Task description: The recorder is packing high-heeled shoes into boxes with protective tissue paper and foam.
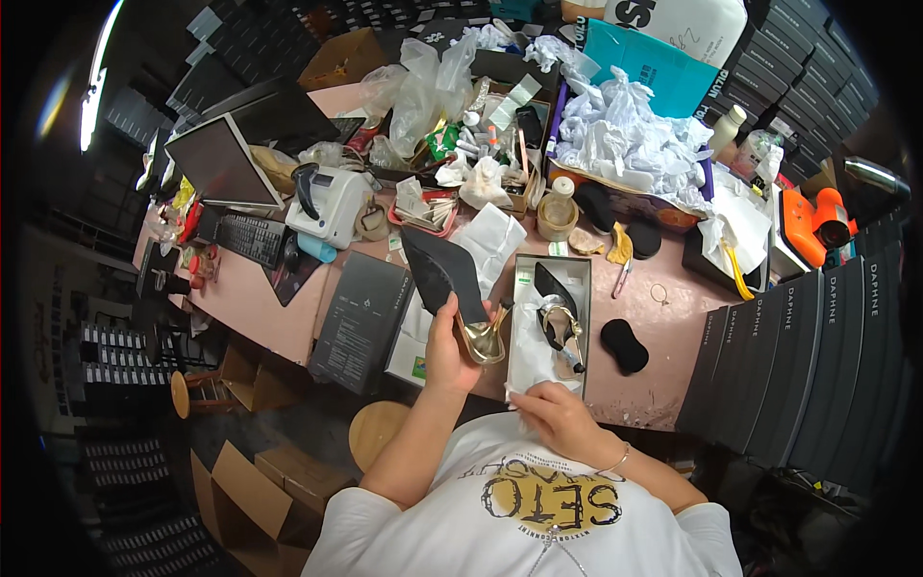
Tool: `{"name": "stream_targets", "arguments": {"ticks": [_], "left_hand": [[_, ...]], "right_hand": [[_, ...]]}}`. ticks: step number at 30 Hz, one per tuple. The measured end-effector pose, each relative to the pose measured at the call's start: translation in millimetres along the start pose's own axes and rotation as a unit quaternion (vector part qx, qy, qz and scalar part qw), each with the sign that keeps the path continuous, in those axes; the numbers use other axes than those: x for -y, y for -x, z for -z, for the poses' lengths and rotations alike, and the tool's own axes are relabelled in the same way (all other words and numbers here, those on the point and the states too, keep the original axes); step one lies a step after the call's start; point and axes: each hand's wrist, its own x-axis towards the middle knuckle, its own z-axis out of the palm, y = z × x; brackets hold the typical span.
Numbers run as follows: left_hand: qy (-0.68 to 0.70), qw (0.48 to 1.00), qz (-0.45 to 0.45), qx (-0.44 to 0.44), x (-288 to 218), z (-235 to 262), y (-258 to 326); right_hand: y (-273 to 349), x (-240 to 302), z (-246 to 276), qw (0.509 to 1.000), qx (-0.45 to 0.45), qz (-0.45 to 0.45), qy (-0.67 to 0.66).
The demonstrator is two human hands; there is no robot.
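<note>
My left hand (450, 346) is closed around a black pointed shoe (442, 269) with a gold heel part, held tilted above the table with its toe pointing away to the left. Its mate, a black shoe (555, 281) with a strap, lies on white paper in an open shoebox (587, 279) just to the right. Near that box's front edge, my right hand (567, 420) pinches a small white wad (513, 393), perhaps tissue or cloth. A dark grey box lid (358, 322) lies left of the held shoe, and loose white paper (490, 240) is behind it.
Dark shoeboxes (798, 356) stand stacked at right. A black pad (624, 346) lies beside the open box. Behind are a jar (557, 213), a bin of crumpled paper (630, 125), and an orange tape dispenser (815, 226). A label printer (332, 207), keyboard (245, 236) and monitor (226, 163) stand left.
</note>
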Motion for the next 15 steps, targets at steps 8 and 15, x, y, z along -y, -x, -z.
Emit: {"name": "stream_targets", "arguments": {"ticks": [8,15], "left_hand": [[-0.089,0.996,-0.010,-0.028,18,-3,6],[-0.139,0.990,-0.026,-0.025,27,-1,0]], "right_hand": [[-47,-1,29,0.987,-0.122,0.070,0.078],[-12,-8,7,0.993,0.086,0.037,0.070]]}}
